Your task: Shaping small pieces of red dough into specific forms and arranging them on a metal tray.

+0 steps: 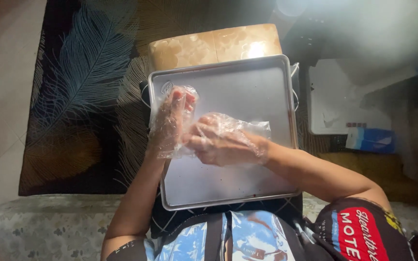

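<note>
Above bare metal tray (247,82), gloved hands (172,121) (221,140) touch.

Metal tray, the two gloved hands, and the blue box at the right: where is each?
metal tray (247,82), head view, bare upper surface.
left hand (170,123), head view, middle of the gloved hand.
right hand (221,140), head view, back of the gloved hand.
blue box (371,140), head view, its top face.

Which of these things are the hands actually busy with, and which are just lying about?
In use:
left hand and right hand, both in clear plastic gloves, touching each other
metal tray beneath them

Lying about:
feather-patterned rug
blue box
white board
tan box
</note>
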